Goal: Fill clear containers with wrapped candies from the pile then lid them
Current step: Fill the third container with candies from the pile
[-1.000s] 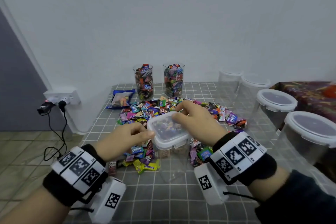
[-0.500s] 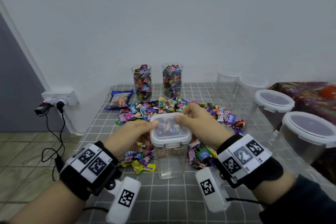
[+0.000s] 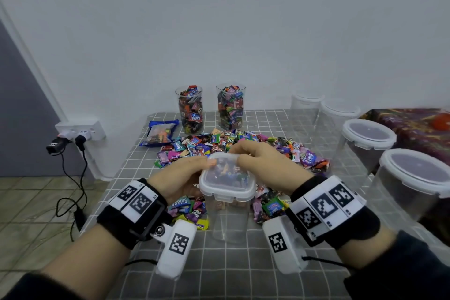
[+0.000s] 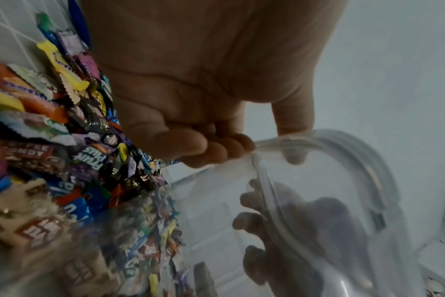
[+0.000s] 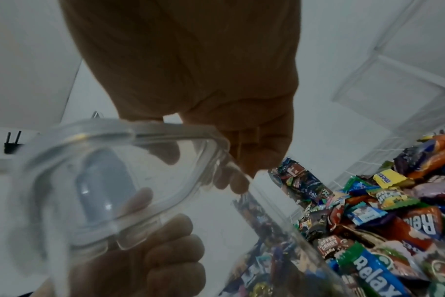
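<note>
prying the lid (image 3: 227,178) off the empty tub (image 3: 229,221): left hand (image 3: 179,178) and right hand (image 3: 264,168) fingers pinching its rim; next, lift clear.

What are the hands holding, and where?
Both the left hand and right hand grip the lid of the clear container at its far corners.

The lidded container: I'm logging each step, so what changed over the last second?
The left hand closed in from beside the container and now pinches the lid, opposite the right hand. Lid on, container empty, candy pile unchanged.
</note>
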{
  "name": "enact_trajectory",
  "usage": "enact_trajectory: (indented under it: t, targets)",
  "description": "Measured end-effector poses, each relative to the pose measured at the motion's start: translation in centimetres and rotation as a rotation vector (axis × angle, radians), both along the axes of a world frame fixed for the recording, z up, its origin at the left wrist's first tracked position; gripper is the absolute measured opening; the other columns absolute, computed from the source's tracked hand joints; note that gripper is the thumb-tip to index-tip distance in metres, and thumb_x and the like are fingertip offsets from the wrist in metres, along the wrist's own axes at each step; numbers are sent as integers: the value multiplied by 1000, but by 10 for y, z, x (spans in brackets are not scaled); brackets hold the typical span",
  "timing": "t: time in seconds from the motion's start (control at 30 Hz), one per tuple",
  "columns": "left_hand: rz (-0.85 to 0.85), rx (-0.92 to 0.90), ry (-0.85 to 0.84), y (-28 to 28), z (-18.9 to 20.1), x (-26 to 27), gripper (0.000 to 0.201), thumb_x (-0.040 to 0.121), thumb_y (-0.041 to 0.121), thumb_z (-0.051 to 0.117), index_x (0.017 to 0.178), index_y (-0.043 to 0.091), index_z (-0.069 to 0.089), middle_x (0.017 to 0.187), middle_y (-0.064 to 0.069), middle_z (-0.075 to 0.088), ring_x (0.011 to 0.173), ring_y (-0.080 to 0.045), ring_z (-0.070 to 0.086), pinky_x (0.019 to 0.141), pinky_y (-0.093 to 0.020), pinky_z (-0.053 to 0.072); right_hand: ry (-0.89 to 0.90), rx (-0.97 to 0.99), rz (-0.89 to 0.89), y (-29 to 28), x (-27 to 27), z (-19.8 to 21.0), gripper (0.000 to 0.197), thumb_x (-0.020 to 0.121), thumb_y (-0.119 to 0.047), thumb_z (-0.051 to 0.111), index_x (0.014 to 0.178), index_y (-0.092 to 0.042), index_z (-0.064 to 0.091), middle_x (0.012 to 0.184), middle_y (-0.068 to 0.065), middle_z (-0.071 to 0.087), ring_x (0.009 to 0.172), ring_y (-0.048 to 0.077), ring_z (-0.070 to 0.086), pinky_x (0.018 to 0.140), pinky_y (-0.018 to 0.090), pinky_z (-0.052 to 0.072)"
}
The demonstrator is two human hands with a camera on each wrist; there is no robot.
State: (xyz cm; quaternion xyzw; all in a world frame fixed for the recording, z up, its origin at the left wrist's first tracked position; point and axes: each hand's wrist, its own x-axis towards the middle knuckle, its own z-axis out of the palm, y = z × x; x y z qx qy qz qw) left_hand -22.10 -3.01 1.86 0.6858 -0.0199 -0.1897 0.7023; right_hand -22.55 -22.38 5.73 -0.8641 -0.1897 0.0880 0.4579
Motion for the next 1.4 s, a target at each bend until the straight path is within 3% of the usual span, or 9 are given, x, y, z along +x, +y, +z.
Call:
enact_trajectory:
  t: [0.13,0.3,0.47,0.6,0.77,1.0,1.13,1.3,1.4]
  targets:
    - [-45,-52,58,-3,3,0,90,58,44,73,127,-7,47,111,-24,49,98,-35,43,68,-35,47,17,-34,15,2,3,2,41,69,-35,38,88,-6,60,82,1,54,76,12,47,68,27,37]
    - [-100,-114,50,-6,1,1,100,55,47,84,125,-12,44,113,-27,47,100,-38,40,88,-48,32,89,49,41,0,7,0,24,66,-28,40,74,-9,52,69,-8,45,57,-1,42,53,11,33]
    - [-45,-21,-102,-11,10,5,24,50,35,75,48,21,55,53,4,46,49,-12,43,51,-25,34,210,130,18,-2,5,0,11,69,-26,50,66,-16,46,71,-5,42,60,12,42,49,23,35]
    - [-2,101,-166,-8,10,4,34,58,51,74,52,22,59,56,-1,49,52,-16,43,53,-26,34,274,201,-15,-6,0,-4,13,62,-27,53,70,-17,49,68,1,45,51,18,47,44,21,38]
    - [135,280,-140,8,6,-3,56,83,59,49,47,17,47,44,1,44,41,-12,40,44,-20,29,333,293,-33,-13,-5,-12,12,88,-14,54,78,-12,47,66,9,48,51,21,47,46,28,45]
    - [-77,358,-163,17,12,-24,63,50,67,61,70,7,65,55,-1,61,43,-9,52,35,-16,36,292,390,-60,-12,-9,-17,28,88,-14,62,75,-15,38,62,10,48,48,21,48,37,23,45]
    - [-35,272,-147,15,14,-25,43,49,60,67,58,19,69,57,-2,62,43,-9,52,35,-15,35,255,366,-43,-14,-12,-16,32,89,-15,62,71,-15,36,64,13,46,46,16,47,38,22,45]
    - [3,166,-60,13,10,-24,34,59,49,75,67,17,67,60,-3,59,45,-8,50,36,-16,36,167,215,-35,-17,-11,-21,49,66,-55,71,86,-17,46,87,19,51,75,21,50,67,38,45]
    - [37,47,33,9,5,-24,31,74,37,72,85,10,60,62,-3,52,45,-7,48,38,-17,39,228,201,56,-23,-7,-24,60,61,-52,71,109,-25,46,119,3,57,101,9,57,89,34,48]
